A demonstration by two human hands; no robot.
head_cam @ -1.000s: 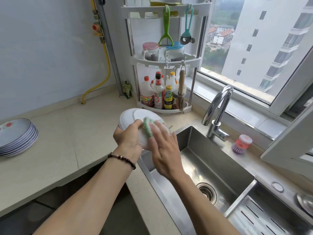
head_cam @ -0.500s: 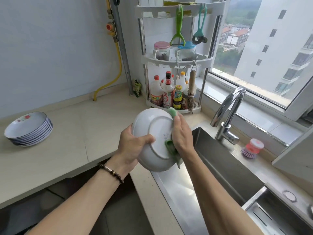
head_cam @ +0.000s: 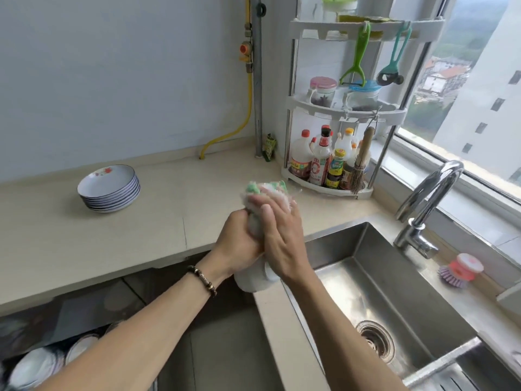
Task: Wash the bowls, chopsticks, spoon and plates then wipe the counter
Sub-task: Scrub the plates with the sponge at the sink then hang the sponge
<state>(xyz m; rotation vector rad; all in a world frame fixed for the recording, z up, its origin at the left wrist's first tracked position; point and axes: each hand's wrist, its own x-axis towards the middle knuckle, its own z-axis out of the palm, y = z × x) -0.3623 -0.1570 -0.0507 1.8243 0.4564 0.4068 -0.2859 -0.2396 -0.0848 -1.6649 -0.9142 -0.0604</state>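
Together, 2 hands, left hand (head_cam: pixel 239 244) gripping 1 bowl (head_cam: pixel 255 282), right hand (head_cam: pixel 282 238) fingers flat on 1 cloth (head_cam: pixel 265 190).

Pale blue-grey wall (head_cam: pixel 112 80), grey pipe (head_cam: pixel 257 94) and yellow hose (head_cam: pixel 249 103) fixed in corner. Beige stone counter (head_cam: pixel 56 235) run along wall. Large window (head_cam: pixel 479 94) set at right, daylight admitted, white high-rise seen outside. Dark floor (head_cam: pixel 225 348) below.

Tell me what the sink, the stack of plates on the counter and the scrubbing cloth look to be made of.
Sink: brushed stainless steel, going by its grey sheen and soft reflections.
Stack of plates: glossy white, probably glazed ceramic or melamine; a red flower print shows on the top one.
Scrubbing cloth: soft fabric, green and white, bunched and blurred.
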